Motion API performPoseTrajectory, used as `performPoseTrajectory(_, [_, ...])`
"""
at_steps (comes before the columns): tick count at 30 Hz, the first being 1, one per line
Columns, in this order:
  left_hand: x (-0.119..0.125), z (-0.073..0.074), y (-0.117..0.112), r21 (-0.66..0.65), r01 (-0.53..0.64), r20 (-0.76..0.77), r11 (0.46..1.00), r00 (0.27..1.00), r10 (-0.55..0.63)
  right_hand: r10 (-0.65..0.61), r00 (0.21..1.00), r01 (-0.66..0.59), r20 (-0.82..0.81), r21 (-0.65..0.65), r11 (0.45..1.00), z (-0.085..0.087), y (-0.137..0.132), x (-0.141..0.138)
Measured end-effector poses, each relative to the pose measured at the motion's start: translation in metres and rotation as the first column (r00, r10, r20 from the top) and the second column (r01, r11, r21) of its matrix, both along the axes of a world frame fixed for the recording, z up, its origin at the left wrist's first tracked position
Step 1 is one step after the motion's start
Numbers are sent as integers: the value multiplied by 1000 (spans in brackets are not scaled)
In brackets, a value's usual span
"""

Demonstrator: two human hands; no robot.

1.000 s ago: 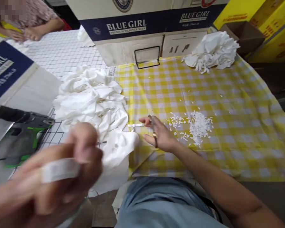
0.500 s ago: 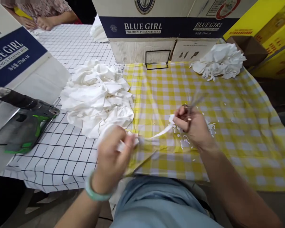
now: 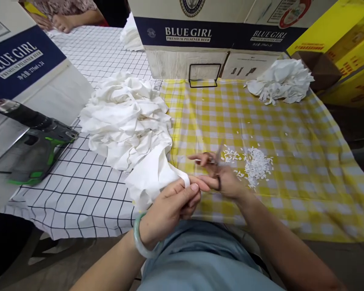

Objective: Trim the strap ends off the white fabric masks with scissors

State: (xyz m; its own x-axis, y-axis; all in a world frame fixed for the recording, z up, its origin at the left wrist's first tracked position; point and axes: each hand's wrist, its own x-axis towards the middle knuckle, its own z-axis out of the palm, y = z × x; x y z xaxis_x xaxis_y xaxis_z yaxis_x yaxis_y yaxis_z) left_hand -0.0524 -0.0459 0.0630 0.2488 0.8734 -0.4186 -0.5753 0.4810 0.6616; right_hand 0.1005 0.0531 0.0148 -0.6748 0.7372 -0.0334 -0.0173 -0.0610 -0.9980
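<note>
Left hand (image 3: 173,203) and right hand (image 3: 229,181) have drawn together since the earlier frame. The left pinches white cloth (image 3: 154,167) trailing to its left; the right holds blurred scissors (image 3: 219,183).

White cloth (image 3: 153,171), limp, w/ narrow strip (image 3: 185,177) at R end; scissors (image 3: 219,182), blurred, w/ dark handle loop, just R of cloth

The scissors (image 3: 219,183) in the right hand (image 3: 229,181) look blurry. The left hand (image 3: 177,199) hides part of the white cloth (image 3: 154,167). The top edge cuts off the other person (image 3: 81,18). The white bits (image 3: 257,165) are too small to make out.
</note>
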Motion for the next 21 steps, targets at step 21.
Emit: performPoseTrajectory(21, [-52, 4, -3, 510, 168, -760, 843, 546, 351, 22, 984, -77, -174, -314, 946, 18, 36, -79])
